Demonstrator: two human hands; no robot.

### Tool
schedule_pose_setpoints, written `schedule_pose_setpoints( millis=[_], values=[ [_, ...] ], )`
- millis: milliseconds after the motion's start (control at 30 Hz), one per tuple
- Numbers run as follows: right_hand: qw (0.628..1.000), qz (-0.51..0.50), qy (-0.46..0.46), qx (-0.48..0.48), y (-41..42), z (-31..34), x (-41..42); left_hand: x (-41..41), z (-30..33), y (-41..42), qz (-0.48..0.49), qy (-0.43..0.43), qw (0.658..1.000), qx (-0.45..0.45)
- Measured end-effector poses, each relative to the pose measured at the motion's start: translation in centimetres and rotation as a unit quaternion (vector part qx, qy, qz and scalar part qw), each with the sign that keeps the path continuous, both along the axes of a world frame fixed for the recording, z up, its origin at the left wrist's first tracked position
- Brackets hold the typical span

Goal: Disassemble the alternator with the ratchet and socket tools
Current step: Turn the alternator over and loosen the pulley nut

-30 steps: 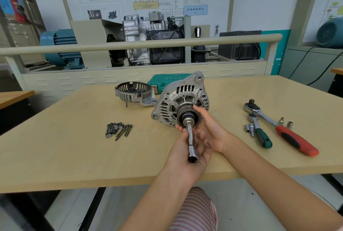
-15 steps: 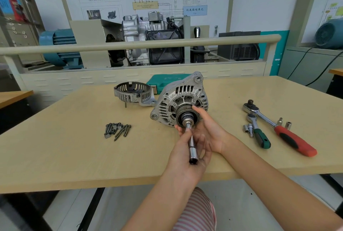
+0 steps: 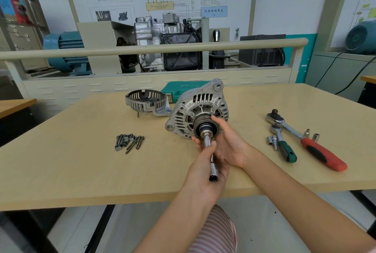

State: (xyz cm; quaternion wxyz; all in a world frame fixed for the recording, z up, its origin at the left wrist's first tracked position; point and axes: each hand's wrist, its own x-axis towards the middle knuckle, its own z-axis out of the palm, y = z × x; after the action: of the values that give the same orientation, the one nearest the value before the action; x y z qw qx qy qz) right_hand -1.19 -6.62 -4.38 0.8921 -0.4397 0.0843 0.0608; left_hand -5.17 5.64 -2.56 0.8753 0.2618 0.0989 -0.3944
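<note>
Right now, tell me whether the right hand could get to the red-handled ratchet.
Probably yes, once it lets go. The right hand is holding the alternator by its pulley, and the red-handled ratchet lies to its right on bare table, with only the green-handled ratchet lying between.

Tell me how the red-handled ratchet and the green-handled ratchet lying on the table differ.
The red-handled ratchet is clearly longer than the green-handled ratchet, with a thicker grip. The red-handled ratchet reaches farther back on the wooden table, and its grip ends nearer the right edge; the green-handled ratchet lies to its left. Both lie flat and untouched, metal heads pointing away from the person, with loose sockets beside them.
</note>
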Motion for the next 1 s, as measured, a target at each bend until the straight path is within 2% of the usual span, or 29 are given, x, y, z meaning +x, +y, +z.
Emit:
schedule_pose_setpoints(
  millis=[133,333,567,867,1000],
  values=[
    [1.000,0.002,-0.003,-0.010,-0.04,0.03,-0.10,-0.05,0.06,-0.05,0.001,0.009,1.000,0.016],
    [1.000,0.011,0.000,0.014,-0.16,-0.09,-0.11,0.56,-0.01,0.06,-0.069,0.054,0.996,-0.010],
    [1.000,-0.002,-0.004,0.001,0.11,0.14,-0.17,0.30,-0.12,-0.50,0.021,0.020,0.999,-0.015],
    [1.000,0.013,-0.003,0.008,-0.03,0.03,-0.20,0.55,-0.16,-0.11,-0.038,0.040,0.998,-0.025],
    [1.000,0.010,0.002,-0.007,-0.12,0.01,-0.17,0.24,0.13,-0.46,-0.022,0.033,0.999,-0.022]
  ],
)
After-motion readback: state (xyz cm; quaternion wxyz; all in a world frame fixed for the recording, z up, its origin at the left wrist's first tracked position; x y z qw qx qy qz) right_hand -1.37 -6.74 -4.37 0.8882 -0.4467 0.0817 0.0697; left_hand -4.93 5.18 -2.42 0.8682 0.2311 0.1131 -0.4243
